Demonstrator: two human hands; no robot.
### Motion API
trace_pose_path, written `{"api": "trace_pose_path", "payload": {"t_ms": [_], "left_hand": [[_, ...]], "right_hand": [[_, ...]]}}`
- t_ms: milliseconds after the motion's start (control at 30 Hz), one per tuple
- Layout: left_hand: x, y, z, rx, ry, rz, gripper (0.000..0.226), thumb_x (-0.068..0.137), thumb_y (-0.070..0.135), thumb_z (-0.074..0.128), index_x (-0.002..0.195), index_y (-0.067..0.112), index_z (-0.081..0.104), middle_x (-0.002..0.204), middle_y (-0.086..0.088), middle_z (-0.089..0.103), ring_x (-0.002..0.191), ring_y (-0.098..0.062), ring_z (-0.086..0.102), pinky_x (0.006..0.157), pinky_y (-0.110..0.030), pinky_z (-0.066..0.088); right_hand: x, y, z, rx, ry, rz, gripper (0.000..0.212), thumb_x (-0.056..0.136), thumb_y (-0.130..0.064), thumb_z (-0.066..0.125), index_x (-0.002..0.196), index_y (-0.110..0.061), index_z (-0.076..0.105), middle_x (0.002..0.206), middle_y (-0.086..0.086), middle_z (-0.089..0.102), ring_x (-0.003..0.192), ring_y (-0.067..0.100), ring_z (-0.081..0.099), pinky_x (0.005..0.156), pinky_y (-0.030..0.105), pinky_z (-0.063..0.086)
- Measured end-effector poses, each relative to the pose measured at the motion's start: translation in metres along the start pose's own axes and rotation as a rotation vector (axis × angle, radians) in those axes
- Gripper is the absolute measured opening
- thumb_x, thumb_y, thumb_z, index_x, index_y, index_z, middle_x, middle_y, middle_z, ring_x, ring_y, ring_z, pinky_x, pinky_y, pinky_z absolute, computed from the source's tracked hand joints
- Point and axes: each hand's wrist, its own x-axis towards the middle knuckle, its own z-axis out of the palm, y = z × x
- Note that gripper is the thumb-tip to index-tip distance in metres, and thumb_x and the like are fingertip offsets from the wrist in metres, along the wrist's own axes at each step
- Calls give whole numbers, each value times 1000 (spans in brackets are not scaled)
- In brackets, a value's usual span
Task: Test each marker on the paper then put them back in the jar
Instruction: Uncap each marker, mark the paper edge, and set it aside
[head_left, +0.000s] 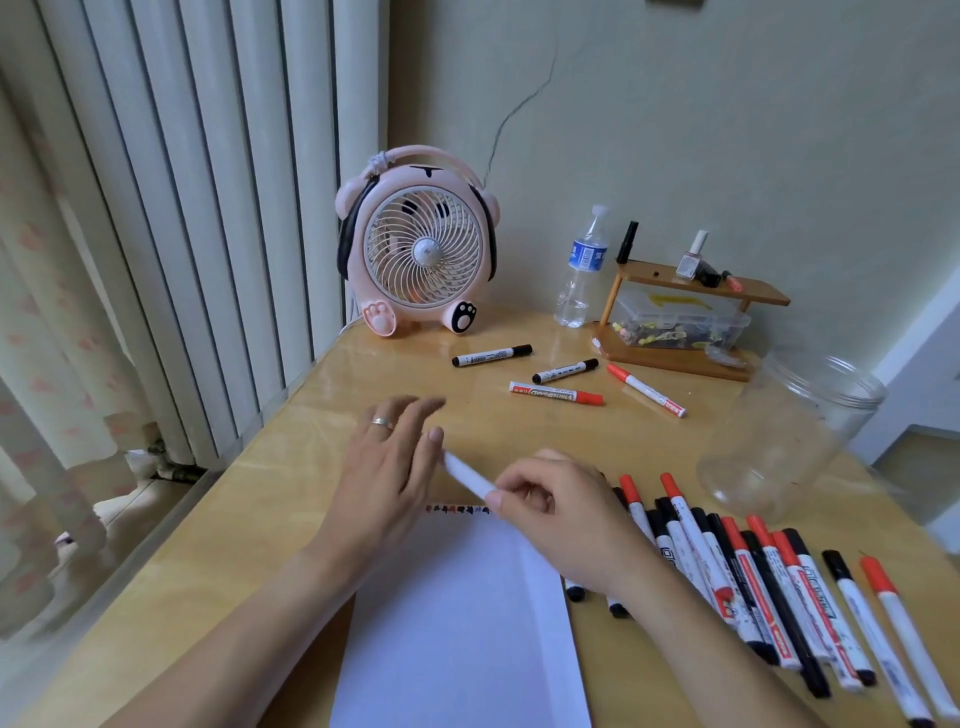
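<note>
1. Our right hand (550, 514) pinches a white marker (470, 475) over the top edge of the paper (457, 623); our left hand (389, 467) is spread open, fingertips at its far end
2. It looks light, stiff and smooth, so we hold mid-barrel
3. The jar (789, 431) looks like thin clear plastic, empty, easily tipped; more markers (753, 582) lie beside it on the desk (260, 519)

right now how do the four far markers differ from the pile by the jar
The far markers lie spread apart near the fan; the pile is packed side by side, overlapping, right of the paper. The far group is four; the pile holds many more. Both mix red and black caps, outside the jar.
</note>
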Motion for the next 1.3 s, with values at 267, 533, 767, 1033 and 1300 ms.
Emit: {"api": "trace_pose_path", "payload": {"t_ms": [267,533,767,1033,1300], "left_hand": [[-10,13,5,-101,-232,-81,56,100,61,28,65,22,45,56,4,50,54,-16,44,56,-39,38],[-12,19,7,-214,-480,-49,42,110,42,37,74,28,56,68,10,59,64,-10,50,64,-35,43],[-13,15,8,-222,-538,46,33,107,47,40,80,32,54,70,16,55,65,-7,48,61,-23,38],[-11,16,6,-219,-423,97,48,103,54,33,83,18,56,71,9,54,67,-9,49,61,-24,39],[-8,18,1,-191,-337,170,53,105,61,26,85,21,55,73,9,53,68,-9,49,62,-33,42]], "right_hand": [[-33,-9,11,-320,-10,-121,18,101,-49,47,103,-31,50,101,-11,52,86,14,52,71,37,44],[-27,-3,25,-460,91,-144,21,107,-44,39,119,-34,53,102,-6,58,93,26,61,66,36,36],[-24,7,25,-536,150,-206,32,99,-58,39,96,-29,52,82,-3,64,76,29,62,58,33,29],[-17,5,31,-635,293,-238,34,95,-55,40,82,-27,53,55,-4,59,47,28,58,48,28,23],[-19,-6,30,-708,367,-232,43,93,-56,39,71,-22,55,43,-3,52,36,27,52,45,26,18]]}}
